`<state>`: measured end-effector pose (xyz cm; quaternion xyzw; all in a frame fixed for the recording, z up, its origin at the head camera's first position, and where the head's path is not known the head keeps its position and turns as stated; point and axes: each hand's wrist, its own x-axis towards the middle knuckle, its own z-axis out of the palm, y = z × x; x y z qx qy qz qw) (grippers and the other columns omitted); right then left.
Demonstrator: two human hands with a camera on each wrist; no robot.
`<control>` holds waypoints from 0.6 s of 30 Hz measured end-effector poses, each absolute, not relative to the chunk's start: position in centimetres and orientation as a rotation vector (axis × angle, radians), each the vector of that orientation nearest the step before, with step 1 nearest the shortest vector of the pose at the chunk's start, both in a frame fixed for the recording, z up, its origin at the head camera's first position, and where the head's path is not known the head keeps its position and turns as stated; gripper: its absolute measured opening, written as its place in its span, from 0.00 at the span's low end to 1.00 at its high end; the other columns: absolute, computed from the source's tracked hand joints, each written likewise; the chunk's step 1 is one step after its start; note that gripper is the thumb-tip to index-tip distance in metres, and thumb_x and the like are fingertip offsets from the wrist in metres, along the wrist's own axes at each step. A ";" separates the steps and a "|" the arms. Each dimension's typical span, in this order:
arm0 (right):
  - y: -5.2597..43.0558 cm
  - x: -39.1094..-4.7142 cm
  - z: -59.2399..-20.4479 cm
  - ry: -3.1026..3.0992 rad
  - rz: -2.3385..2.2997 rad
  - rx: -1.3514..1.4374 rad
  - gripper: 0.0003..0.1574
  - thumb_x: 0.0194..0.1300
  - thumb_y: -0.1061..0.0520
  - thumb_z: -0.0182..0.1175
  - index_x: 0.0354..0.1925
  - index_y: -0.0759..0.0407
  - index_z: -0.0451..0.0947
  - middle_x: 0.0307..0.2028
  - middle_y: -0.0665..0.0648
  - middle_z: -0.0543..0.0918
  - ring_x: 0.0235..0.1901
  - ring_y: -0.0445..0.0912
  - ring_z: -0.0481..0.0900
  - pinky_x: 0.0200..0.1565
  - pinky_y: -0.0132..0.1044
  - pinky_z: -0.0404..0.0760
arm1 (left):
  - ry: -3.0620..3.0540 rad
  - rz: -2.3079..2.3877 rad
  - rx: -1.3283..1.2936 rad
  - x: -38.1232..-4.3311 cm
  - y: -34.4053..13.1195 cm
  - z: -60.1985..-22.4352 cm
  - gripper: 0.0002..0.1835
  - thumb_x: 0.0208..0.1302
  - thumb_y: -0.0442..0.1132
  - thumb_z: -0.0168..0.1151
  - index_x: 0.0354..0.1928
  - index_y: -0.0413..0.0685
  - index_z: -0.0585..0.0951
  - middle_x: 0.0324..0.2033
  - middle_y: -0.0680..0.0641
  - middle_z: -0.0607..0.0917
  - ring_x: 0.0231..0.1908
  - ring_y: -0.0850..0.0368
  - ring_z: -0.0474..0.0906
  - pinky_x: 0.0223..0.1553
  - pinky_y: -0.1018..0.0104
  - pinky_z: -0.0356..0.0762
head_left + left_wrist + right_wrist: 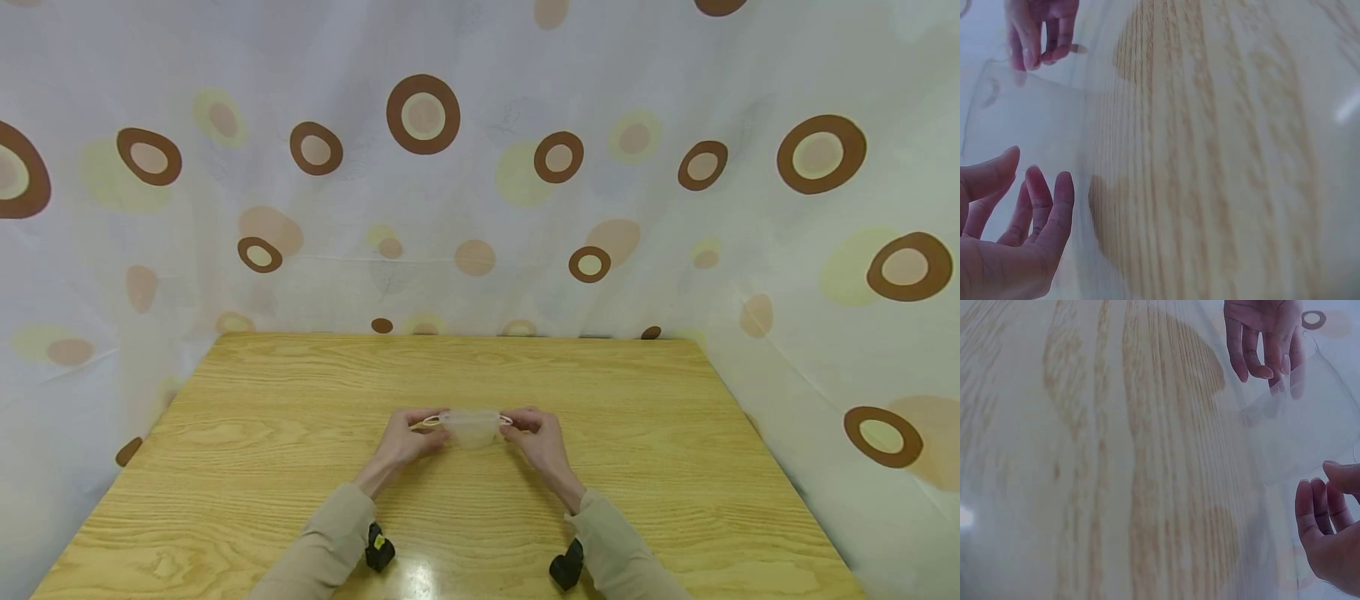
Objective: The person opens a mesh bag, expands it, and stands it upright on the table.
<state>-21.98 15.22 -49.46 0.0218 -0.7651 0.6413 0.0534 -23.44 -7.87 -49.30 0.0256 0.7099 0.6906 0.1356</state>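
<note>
A translucent whitish face mask (471, 427) with a white loop at each side is held up between the two hands over the wooden table. My left hand (412, 435) pinches its left end by the loop, thumb below and fingers above. At the opposite end my right hand (538, 437) grips the right loop side in the same way. In the left wrist view the see-through sheet of the mask (1041, 119) stretches between both hands. From the right wrist, the mask (1310, 434) spans the gap too, and the left fingertips show through it.
The wood-grain table (465, 367) extends around the hands. A pale curtain (480, 208) with brown rings hangs behind it and along both sides. Black wrist devices (379, 550) sit beneath the beige sleeves (322, 533).
</note>
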 end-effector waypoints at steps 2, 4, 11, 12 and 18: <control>15.3 -22.0 -49.5 -2.329 1.947 0.072 0.13 0.62 0.72 0.65 0.46 0.73 0.85 0.38 0.67 0.84 0.31 0.36 0.81 0.41 0.40 0.88 | 2.061 2.002 0.076 -23.4 -7.9 -49.4 0.23 0.64 0.23 0.64 0.62 0.36 0.80 0.61 0.32 0.78 0.45 0.50 0.87 0.47 0.58 0.88; 15.3 -22.0 -49.6 -2.330 1.947 0.083 0.13 0.62 0.71 0.65 0.47 0.73 0.85 0.38 0.67 0.84 0.32 0.36 0.81 0.41 0.40 0.88 | 2.063 2.005 0.072 -23.4 -8.0 -49.4 0.23 0.63 0.23 0.64 0.61 0.36 0.80 0.60 0.32 0.79 0.45 0.50 0.87 0.46 0.59 0.88; 15.4 -22.1 -49.8 -2.354 1.924 0.077 0.13 0.63 0.71 0.65 0.46 0.71 0.86 0.40 0.68 0.85 0.32 0.37 0.81 0.41 0.39 0.88 | 2.062 2.008 0.074 -23.4 -8.2 -49.6 0.23 0.63 0.22 0.64 0.61 0.35 0.80 0.60 0.32 0.79 0.44 0.52 0.87 0.46 0.59 0.88; 15.4 -22.2 -49.9 -2.356 1.924 0.069 0.12 0.63 0.71 0.65 0.46 0.70 0.86 0.40 0.68 0.85 0.32 0.37 0.81 0.41 0.37 0.88 | 2.058 2.009 0.068 -23.4 -8.2 -49.6 0.23 0.63 0.22 0.64 0.61 0.36 0.80 0.60 0.32 0.79 0.44 0.52 0.87 0.47 0.59 0.88; 15.6 -22.2 -49.9 -2.365 1.895 0.067 0.12 0.63 0.70 0.66 0.46 0.69 0.86 0.41 0.67 0.86 0.35 0.38 0.81 0.39 0.30 0.85 | 2.068 2.001 0.055 -23.5 -8.3 -49.7 0.23 0.63 0.23 0.64 0.61 0.36 0.80 0.61 0.31 0.78 0.43 0.52 0.87 0.47 0.59 0.88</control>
